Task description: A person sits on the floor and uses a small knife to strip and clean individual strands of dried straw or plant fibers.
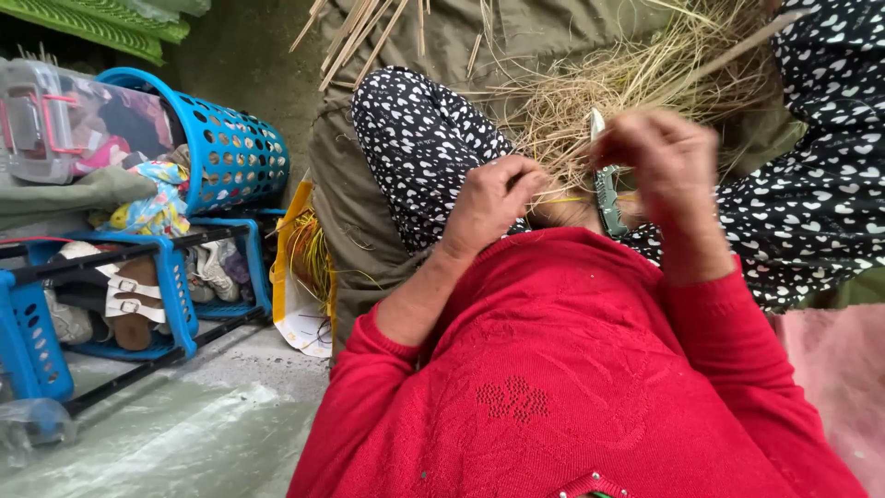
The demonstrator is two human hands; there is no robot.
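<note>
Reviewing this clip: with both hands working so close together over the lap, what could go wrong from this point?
The right hand holds a small knife whose blade sits close to the left hand, which pinches a thin yellow strip; a slip could nick those fingers. The right hand is motion-blurred, so the cut may be hard to control. The loose straw pile behind could snag the blade.
</note>
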